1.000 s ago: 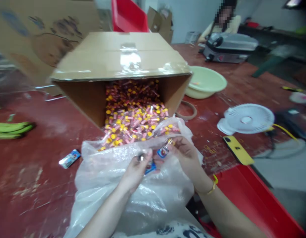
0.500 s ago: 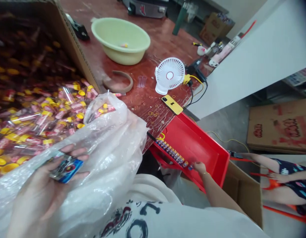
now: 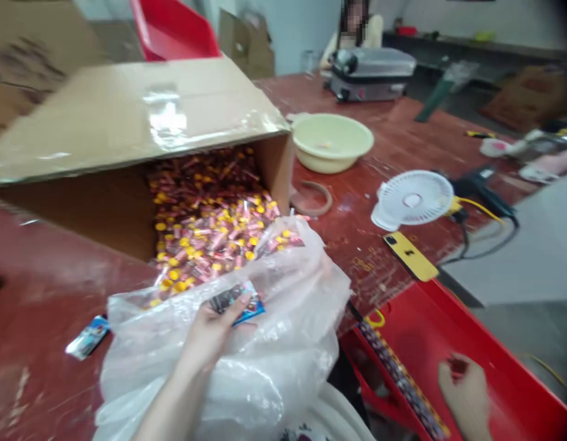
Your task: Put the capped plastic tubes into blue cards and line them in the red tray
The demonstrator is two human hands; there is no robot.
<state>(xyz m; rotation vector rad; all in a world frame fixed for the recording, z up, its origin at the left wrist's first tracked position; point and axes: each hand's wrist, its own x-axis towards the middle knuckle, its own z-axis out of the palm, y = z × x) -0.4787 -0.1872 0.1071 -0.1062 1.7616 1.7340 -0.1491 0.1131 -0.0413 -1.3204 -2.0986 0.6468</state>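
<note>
While our left hand (image 3: 214, 327) is pinching small packets (image 3: 252, 311), fingers closed | our right hand (image 3: 469, 389) is hanging over the red tray (image 3: 418, 321), fingers half-curled, hold unclear

One fan (image 3: 412, 201), one phone (image 3: 412, 255), one basin (image 3: 329, 161), one loose packet (image 3: 87, 338) and yellow-capped tubes (image 3: 214, 237) past counting.

Our one view, from the head, faces forward and down into the box (image 3: 127, 113), near enough that the left edge crops it. Our left hand (image 3: 217, 321) sits nearer than the box; the case (image 3: 372, 76) stands farther off, beyond its right side.
</note>
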